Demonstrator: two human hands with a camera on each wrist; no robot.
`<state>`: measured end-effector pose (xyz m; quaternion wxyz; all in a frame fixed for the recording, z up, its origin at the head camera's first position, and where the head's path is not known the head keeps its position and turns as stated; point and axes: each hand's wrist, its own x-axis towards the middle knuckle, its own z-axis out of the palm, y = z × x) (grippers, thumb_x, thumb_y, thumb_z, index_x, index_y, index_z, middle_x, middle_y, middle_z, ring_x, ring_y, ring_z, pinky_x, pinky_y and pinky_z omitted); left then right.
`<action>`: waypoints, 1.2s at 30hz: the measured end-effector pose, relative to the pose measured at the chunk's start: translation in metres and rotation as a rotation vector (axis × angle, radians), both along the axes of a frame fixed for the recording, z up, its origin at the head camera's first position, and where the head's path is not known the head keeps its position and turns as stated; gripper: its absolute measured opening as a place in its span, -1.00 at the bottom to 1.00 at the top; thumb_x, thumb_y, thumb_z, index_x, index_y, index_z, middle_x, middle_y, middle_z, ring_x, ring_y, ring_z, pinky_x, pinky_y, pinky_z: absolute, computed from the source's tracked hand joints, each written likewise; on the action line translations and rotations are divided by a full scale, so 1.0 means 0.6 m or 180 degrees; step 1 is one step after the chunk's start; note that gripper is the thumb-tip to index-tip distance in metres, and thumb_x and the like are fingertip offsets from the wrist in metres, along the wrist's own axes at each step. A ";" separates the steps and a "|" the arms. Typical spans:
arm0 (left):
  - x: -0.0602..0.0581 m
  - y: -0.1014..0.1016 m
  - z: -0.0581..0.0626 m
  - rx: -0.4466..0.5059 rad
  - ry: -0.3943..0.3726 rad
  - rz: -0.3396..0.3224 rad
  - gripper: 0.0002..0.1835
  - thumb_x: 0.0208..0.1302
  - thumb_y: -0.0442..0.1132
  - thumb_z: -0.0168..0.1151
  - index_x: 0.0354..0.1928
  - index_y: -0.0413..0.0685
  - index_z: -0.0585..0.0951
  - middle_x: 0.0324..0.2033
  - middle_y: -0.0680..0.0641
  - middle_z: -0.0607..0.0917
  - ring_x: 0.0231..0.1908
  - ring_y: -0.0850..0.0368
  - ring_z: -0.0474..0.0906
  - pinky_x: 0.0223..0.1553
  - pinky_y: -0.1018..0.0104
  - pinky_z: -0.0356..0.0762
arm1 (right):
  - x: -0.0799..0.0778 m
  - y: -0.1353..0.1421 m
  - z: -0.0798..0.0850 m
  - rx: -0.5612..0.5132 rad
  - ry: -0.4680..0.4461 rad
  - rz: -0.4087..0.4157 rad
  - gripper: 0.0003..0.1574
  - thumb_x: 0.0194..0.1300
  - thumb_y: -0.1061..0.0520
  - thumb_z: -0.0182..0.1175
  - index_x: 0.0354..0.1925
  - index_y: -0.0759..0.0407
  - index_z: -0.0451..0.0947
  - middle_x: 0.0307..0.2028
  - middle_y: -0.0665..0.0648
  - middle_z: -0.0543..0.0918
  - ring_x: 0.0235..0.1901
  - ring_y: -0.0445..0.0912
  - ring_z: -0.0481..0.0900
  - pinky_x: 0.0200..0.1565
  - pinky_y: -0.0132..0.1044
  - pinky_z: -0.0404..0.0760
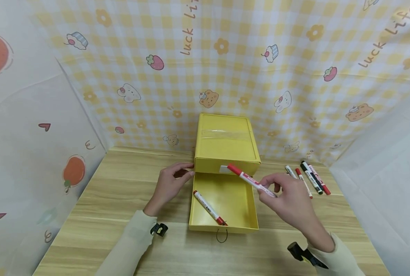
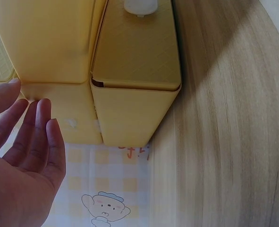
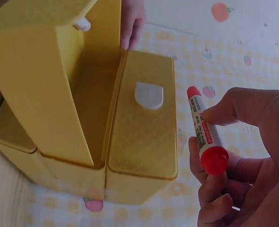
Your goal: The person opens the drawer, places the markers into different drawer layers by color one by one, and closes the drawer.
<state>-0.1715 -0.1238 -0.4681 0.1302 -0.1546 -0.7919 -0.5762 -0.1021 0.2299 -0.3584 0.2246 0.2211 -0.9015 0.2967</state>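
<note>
A yellow drawer box (image 1: 229, 132) stands on the table with one drawer (image 1: 234, 195) pulled out toward me. In that drawer a white marker with red ends (image 1: 207, 207) lies slantwise along the left side. My right hand (image 1: 289, 197) pinches another red-capped white marker (image 1: 247, 179) between thumb and fingers, above the drawer's right side. In the right wrist view this held marker (image 3: 205, 130) is apart from the box. My left hand (image 1: 170, 186) is at the box's left front corner, fingertips and thumb (image 2: 9, 92) right at its edge, fingers loosely bent.
Several markers (image 1: 312, 178) lie on the wooden table (image 1: 135, 168) to the right of the box. A checked cloth (image 1: 177, 76) hangs close behind the box. Above the pulled-out drawer, a closed drawer front carries a white handle (image 3: 148, 95).
</note>
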 end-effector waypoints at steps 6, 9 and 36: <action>0.001 0.001 0.002 -0.0015 0.0001 0.0008 -0.70 0.47 -0.33 0.51 0.18 -0.21 0.80 0.05 -0.16 0.84 -0.09 -0.03 0.82 -0.02 0.16 0.80 | -0.008 -0.030 0.001 0.0167 -0.0123 0.0231 -0.74 0.09 0.26 0.52 -0.35 -0.11 0.76 -0.50 -0.28 0.57 -0.56 -0.30 0.31 -0.51 -0.33 0.29; 0.001 0.000 0.001 -0.0024 0.0005 0.0014 -0.70 0.47 -0.33 0.51 0.17 -0.21 0.81 0.05 -0.16 0.85 -0.09 -0.03 0.82 -0.02 0.19 0.80 | -0.014 -0.043 0.003 0.0251 -0.0282 0.0257 -0.78 0.14 0.23 0.51 -0.36 -0.12 0.76 -0.58 -0.27 0.45 -0.63 -0.31 0.24 -0.58 -0.34 0.23; -0.003 0.000 -0.004 -0.0021 -0.0013 0.0038 -0.72 0.46 -0.32 0.52 0.15 -0.19 0.82 0.04 -0.14 0.85 -0.09 -0.02 0.82 -0.03 0.24 0.79 | -0.068 -0.130 -0.008 0.1464 -0.0731 0.0655 -0.73 0.15 0.07 0.51 -0.61 -0.13 0.66 -0.70 -0.29 0.48 -0.67 -0.32 0.39 -0.64 -0.32 0.37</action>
